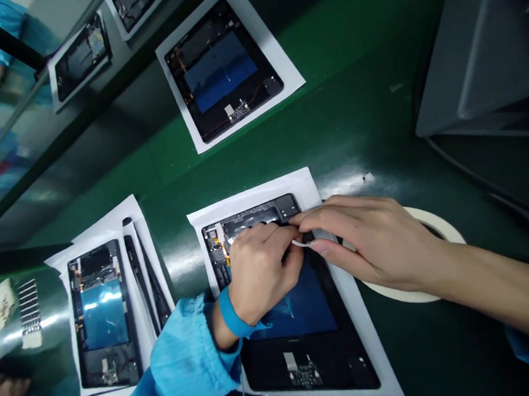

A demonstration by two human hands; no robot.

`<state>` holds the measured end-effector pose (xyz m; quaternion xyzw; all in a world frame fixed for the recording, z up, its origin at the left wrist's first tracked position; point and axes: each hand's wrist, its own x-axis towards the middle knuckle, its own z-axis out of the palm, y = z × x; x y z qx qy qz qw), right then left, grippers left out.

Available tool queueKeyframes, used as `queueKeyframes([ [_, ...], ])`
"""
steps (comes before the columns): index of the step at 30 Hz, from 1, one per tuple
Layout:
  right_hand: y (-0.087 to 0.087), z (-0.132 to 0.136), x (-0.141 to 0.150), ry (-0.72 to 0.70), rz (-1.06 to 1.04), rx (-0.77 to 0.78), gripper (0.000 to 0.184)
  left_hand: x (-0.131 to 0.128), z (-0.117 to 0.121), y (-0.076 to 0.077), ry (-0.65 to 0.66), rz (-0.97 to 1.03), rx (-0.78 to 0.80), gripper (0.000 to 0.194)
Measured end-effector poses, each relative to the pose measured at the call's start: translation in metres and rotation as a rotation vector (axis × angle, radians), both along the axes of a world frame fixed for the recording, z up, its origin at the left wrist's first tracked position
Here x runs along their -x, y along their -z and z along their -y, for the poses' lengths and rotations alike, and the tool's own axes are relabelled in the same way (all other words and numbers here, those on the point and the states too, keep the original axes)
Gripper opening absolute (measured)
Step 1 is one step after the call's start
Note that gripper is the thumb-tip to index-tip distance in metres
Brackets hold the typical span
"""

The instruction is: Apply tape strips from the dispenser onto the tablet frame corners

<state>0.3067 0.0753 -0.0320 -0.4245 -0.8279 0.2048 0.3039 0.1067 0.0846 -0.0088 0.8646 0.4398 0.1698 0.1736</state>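
A tablet with its inside exposed [299,354] lies on a white sheet in front of me, with a dark blue panel [300,305] in its middle. My left hand [263,271], wearing a blue wristband [232,315], is over the tablet's upper part. Its thumb and index finger pinch a thin white strip [300,243]. From the right, my right hand [368,238] meets it, with the thumb tip at the strip's other end and the index fingertip near my left fingers. Beneath my right forearm lies a flat cream-coloured ring [414,296].
Another opened tablet [222,67] lies on white paper farther back. At left, one more opened tablet [102,320] rests beside upright dark pieces between sheets. A grey casing [473,53] stands at upper right, with a cable. Another person's hand [8,395] shows at lower left.
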Motion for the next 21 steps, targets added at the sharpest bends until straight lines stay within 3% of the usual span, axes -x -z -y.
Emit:
queueKeyframes([
  [21, 0.0014, 0.0033, 0.0029, 0.014, 0.002, -0.024, 0.03, 0.0016, 0.0005, 0.0004, 0.003, -0.005, 0.024, 0.015],
])
